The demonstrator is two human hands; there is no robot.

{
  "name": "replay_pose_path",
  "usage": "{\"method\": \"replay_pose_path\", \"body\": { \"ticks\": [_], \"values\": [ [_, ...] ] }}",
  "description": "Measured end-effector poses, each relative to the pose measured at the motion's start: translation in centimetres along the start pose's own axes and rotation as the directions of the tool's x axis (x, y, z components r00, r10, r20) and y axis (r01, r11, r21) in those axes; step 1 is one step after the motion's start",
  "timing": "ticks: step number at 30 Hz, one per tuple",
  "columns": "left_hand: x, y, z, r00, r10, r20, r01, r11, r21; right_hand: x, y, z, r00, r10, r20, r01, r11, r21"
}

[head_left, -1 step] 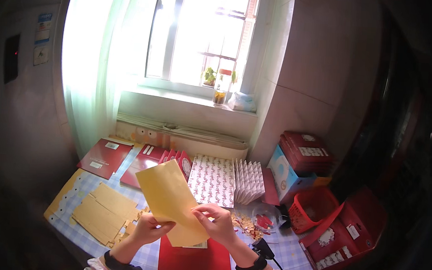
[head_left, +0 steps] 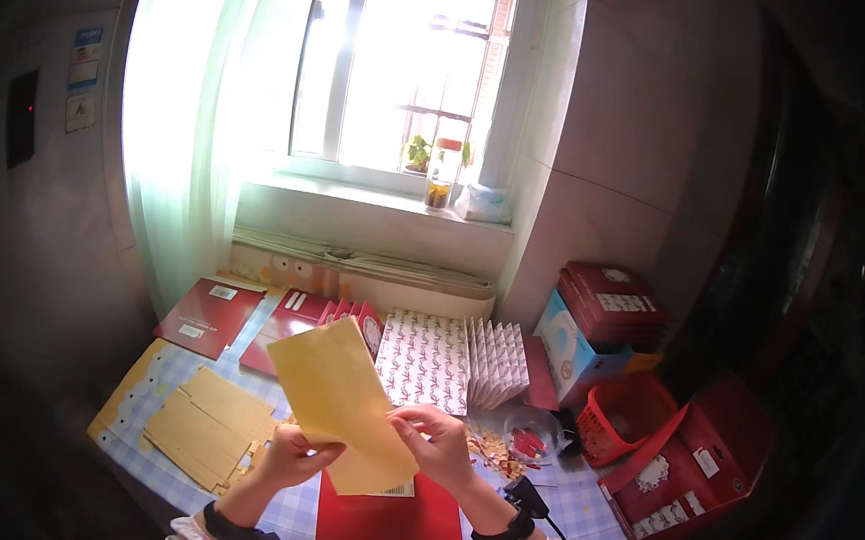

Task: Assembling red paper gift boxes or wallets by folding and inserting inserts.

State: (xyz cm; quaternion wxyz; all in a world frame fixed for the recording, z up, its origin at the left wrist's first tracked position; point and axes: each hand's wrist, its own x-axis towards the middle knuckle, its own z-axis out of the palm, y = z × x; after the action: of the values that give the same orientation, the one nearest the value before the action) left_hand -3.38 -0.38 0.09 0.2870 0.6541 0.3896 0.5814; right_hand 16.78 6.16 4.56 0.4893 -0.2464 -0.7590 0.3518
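Between my two hands a plain yellow-tan sheet of paper or thin card is held up at a tilt. My left hand pinches its lower left edge between thumb and fingers. On the right edge, my right hand grips it with thumb and forefinger. Beneath the sheet lies a flat dark red printed card packet, partly covered by it. Left of my left hand, a stack of flat tan cardboard pieces rests on the blue checked cloth.
Behind stand red packets, a white patterned sheet and a row of upright patterned cards. To the right are small scraps, a clear round container, a red basket, an opened red box and a blue box.
The yellow sheet has shifted very slightly to the left, and my fingers have moved a little with it. Both hands keep their hold.
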Motion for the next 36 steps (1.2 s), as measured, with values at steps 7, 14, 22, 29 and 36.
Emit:
{"method": "replay_pose_path", "body": {
  "ticks": [7, 14, 22, 29, 36],
  "values": [
    [-2.9, 1.3, -9.3, 0.916, -0.298, -0.268, 0.183, 0.906, -0.382, 0.2, -0.4, -1.2, 0.993, -0.079, -0.086, 0.074, 0.995, -0.061],
    [-7.6, 0.1, -19.9, 0.828, -0.471, -0.304, 0.359, 0.862, -0.358, -1.6, 4.3, -1.5, 0.960, -0.280, -0.002, 0.262, 0.901, -0.345],
    [-8.6, -1.0, -19.5, 0.819, -0.068, -0.570, 0.563, 0.286, 0.775, -4.3, 7.9, -1.0, 0.943, -0.300, 0.146, 0.318, 0.678, -0.663],
    [-1.4, -0.8, -2.5, 0.975, -0.081, 0.205, -0.115, 0.607, 0.786, -5.0, 9.4, -0.6, 0.925, -0.311, 0.219, 0.364, 0.560, -0.744],
    [0.3, -5.2, 3.7, 0.938, -0.164, 0.305, -0.115, 0.684, 0.721, -5.1, 9.1, -0.3, 0.934, -0.268, 0.237, 0.351, 0.557, -0.753]
  ]
}}
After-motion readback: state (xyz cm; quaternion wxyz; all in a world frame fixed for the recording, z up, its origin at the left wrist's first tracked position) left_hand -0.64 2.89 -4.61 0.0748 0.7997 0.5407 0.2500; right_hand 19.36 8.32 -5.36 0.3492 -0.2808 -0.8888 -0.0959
